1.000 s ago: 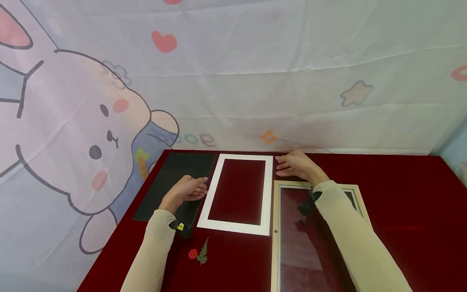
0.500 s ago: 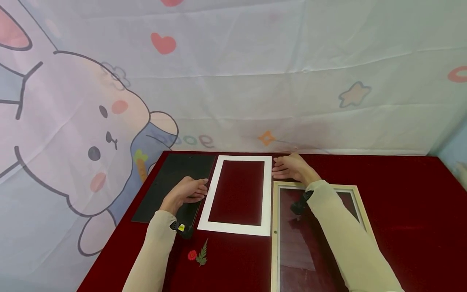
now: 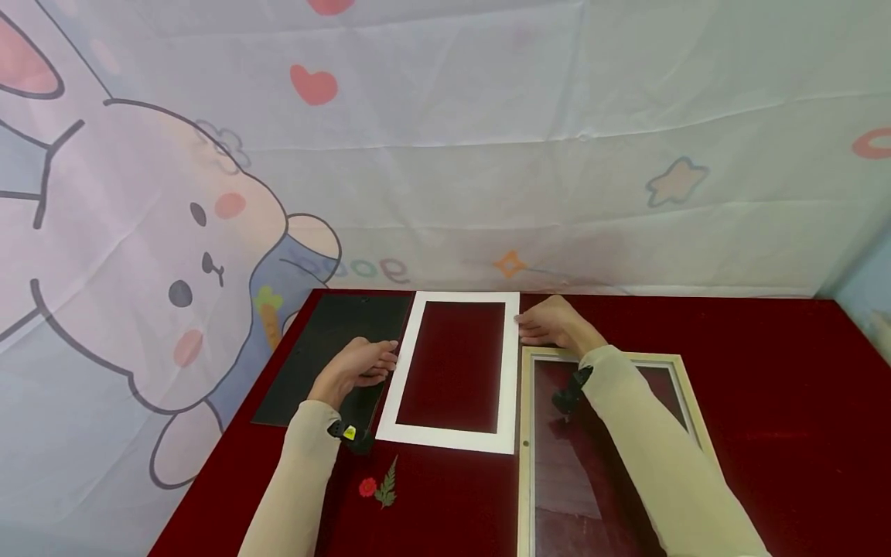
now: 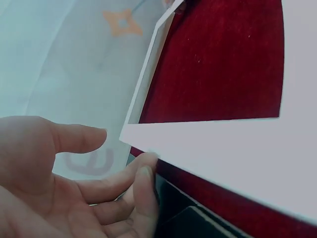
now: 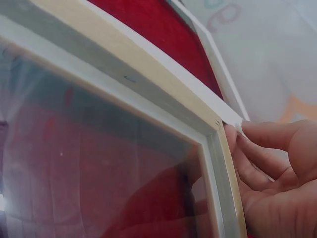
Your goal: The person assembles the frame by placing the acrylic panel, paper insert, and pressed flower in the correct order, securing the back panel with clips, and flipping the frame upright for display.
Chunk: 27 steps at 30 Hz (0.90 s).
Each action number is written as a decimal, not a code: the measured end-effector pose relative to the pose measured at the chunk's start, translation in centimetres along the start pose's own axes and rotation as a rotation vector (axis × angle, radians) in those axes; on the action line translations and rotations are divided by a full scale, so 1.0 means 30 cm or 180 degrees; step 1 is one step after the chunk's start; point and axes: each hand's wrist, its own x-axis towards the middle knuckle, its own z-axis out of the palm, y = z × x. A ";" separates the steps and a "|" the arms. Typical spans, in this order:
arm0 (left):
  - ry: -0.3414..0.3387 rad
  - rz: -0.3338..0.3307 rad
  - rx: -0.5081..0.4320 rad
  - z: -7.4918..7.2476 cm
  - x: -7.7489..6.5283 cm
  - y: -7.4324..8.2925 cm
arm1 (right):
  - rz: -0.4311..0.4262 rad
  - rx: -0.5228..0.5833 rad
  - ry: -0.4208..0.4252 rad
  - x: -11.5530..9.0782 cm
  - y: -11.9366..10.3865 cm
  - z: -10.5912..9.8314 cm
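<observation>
A white picture mat [image 3: 451,439] with a rectangular cut-out lies on the dark red cloth, its far side slightly raised. My right hand [image 3: 553,321] pinches the mat's right edge near the far corner. In the right wrist view, thumb and fingertips meet at that edge, just past the wooden frame's corner. My left hand [image 3: 356,362] is at the mat's left edge, over the dark board [image 3: 327,321]. The left wrist view shows its fingertips [image 4: 144,173] right under the mat's edge, while the thumb stands apart from it.
A pale wooden picture frame [image 3: 527,495] with a clear pane lies right of the mat, partly beneath my right forearm. A red flower [image 3: 367,486] and a green fern leaf [image 3: 386,486] lie in front of the mat. A printed curtain [image 3: 445,186] hangs behind the table.
My right hand has moved left from above the frame's corner to the mat's right edge and grips it. The mat's far edge has risen slightly. My left hand has barely moved.
</observation>
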 end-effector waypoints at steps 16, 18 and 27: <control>0.0072 0.0311 0.0250 0.001 -0.026 0.005 | -0.0101 0.0117 -0.0012 -0.004 -0.025 0.025; 0.0075 0.0329 0.0176 0.004 -0.030 0.007 | -0.0095 0.0219 0.0012 -0.004 -0.032 0.025; 0.0302 0.0481 0.0054 -0.016 -0.044 0.027 | -0.0192 0.0346 0.0038 -0.009 -0.075 0.018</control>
